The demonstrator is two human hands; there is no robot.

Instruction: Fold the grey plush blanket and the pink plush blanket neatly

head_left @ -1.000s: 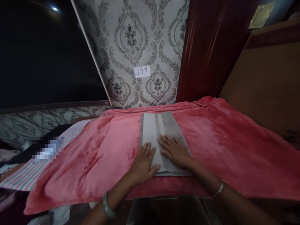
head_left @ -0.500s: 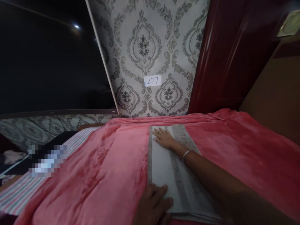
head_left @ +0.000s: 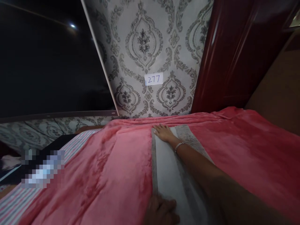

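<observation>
A long folded grey-and-white cloth (head_left: pixel 167 168) lies on the pink blanket (head_left: pixel 126 156), stretching from the back of the bed towards me. My right hand (head_left: pixel 162 132) rests palm down on the cloth's far end, fingers spread over its far left corner. A thin bracelet (head_left: pixel 179 146) circles that wrist, and the forearm crosses over the cloth's right side. At the near left edge, my left hand (head_left: pixel 162 211) touches the cloth with slightly bent fingers; it is dark and partly blurred. The cloth's near end is cut off by the frame and covered by the arm.
A large dark screen (head_left: pixel 51 62) stands at the left. Patterned wallpaper (head_left: pixel 145 37) with a paper label reading 277 (head_left: pixel 153 79) is behind. A dark red glossy panel (head_left: pixel 232 53) rises at the right. Striped fabric (head_left: pixel 77 140) shows beyond the blanket's left edge.
My right hand has slid slightly farther towards the cloth's far left corner. My left hand sits lower and a little to the right in the picture. The view has shifted slightly.
</observation>
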